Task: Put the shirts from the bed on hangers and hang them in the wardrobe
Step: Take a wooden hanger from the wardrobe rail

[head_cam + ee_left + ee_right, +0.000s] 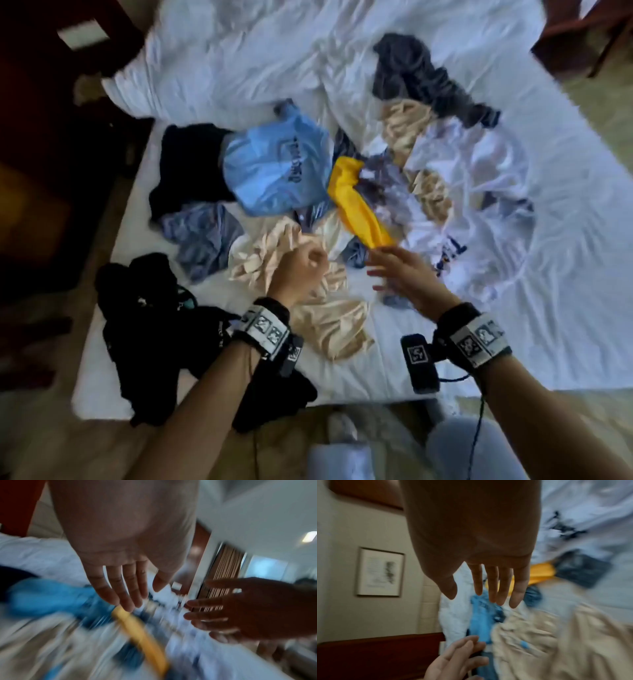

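Observation:
Several crumpled shirts lie in a heap on the white bed sheet (pixel 565 240). A yellow shirt (pixel 356 202) lies in the middle, with a light blue shirt (pixel 274 168) to its left and a white printed shirt (pixel 462 178) to its right. A beige shirt (pixel 329 325) lies nearest me. My left hand (pixel 301 270) hovers over the beige shirt, holding nothing, and the left wrist view shows its fingers (pixel 130 588) straight. My right hand (pixel 390 270) reaches with spread fingers (pixel 493 585) to the near tip of the yellow shirt (pixel 541 572), holding nothing.
A black garment pile (pixel 154 325) hangs over the bed's front left corner. Another black shirt (pixel 191 164), a grey-blue shirt (pixel 205 236) and a dark grey one (pixel 418 75) lie around the heap. The duvet (pixel 239 51) is bunched at the back. Dark wooden furniture (pixel 51 171) stands left.

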Demonstrator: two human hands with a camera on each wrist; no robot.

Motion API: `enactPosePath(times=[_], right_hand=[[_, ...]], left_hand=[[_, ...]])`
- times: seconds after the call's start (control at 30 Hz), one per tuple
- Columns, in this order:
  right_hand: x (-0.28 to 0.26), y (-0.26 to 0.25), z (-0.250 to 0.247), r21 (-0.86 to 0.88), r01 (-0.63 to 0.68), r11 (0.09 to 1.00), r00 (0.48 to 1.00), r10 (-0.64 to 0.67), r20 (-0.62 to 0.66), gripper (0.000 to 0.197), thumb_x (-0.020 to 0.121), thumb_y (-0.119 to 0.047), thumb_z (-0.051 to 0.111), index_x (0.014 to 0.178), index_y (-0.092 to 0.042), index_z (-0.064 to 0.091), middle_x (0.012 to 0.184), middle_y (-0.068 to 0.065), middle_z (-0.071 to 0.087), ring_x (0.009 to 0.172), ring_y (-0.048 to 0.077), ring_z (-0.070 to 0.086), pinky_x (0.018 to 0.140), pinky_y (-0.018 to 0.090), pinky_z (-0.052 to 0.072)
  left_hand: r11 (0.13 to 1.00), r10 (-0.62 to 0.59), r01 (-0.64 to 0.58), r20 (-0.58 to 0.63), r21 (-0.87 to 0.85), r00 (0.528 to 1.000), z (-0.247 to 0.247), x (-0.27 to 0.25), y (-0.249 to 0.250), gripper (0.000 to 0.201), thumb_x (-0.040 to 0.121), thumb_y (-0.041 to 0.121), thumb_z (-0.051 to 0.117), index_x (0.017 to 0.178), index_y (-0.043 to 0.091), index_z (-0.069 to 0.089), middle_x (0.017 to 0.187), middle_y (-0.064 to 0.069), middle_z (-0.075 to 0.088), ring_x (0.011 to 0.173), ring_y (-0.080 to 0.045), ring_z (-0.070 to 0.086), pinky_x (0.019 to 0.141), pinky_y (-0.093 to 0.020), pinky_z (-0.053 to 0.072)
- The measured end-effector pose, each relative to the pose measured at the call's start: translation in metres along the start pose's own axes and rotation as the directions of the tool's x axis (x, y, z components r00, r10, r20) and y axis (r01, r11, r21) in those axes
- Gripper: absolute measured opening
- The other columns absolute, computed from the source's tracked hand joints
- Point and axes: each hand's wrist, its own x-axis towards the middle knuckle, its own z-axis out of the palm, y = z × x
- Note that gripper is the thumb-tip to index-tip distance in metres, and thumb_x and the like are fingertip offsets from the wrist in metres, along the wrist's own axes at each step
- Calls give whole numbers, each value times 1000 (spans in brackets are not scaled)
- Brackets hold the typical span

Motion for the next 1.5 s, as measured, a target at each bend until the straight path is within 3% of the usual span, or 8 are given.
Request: enactPosePath(times=[0.13,0.33,0.5,0.63,0.97,1.13,1.27,1.5], right_hand=[[56,122,1,-181,-201,963,979,189,-82,45,99,-29,73,139,-17,57,137,19,60,106,22,63,89,39,56],[124,231,21,-724,43,688,999,-45,16,77,90,-41,81,155,-20,46,141,9,55,120,27,61,103,43,52],[137,238,46,-925,176,336,981,19,193,32,101,-39,59,126,-20,63,117,6,59,110,32,64,86,39,49],[124,229,49,-880,206,428,970,29,242,19,103,-27,57,105,-12,69,97,3,56,97,33,64,75,34,42],[8,59,88,-476,241,846,970,-224,92,19,96,-7,72,97,-24,65,102,-1,62,90,8,59,83,27,42],[-82,-75,121,-259,320,911,947,-302,108,31,101,-18,71,131,-16,64,118,1,70,101,5,67,83,18,50],[-142,-158,128,-195,429,882,890,-376,258,57,93,-36,81,143,-32,54,127,-10,70,113,5,69,93,20,55],[-167,-252,220,-432,633,642,758,-403,512,23,96,-26,70,81,-10,62,69,5,67,62,5,59,63,35,51]], left_hand=[[949,-264,224,174,222,949,75,-12,-110,32,94,27,65,126,25,58,121,13,62,112,-15,62,90,-32,50],[852,-312,239,87,466,946,140,-15,-209,58,88,15,68,141,17,45,144,-6,47,126,-33,53,97,-45,48],[849,-415,302,195,433,889,141,-10,-210,51,95,20,57,145,22,51,136,-8,64,124,-34,60,101,-43,50],[876,-440,373,189,306,878,124,-27,-197,43,93,37,65,133,19,63,124,-9,70,115,-34,64,93,-39,51],[895,-367,381,101,-233,925,-8,-50,-44,54,67,34,63,121,36,70,107,14,77,106,-11,71,100,-47,55],[903,-250,195,-99,-384,963,-125,-95,94,33,82,32,61,112,20,69,98,5,75,95,-14,71,81,-34,57],[894,-191,32,-315,-448,929,-218,-140,181,25,80,5,66,105,6,68,82,-4,73,70,-12,64,62,-30,51],[908,-178,-96,-582,-408,793,-324,-236,265,42,109,22,49,87,-11,63,64,-13,63,54,-5,59,56,-16,47]])
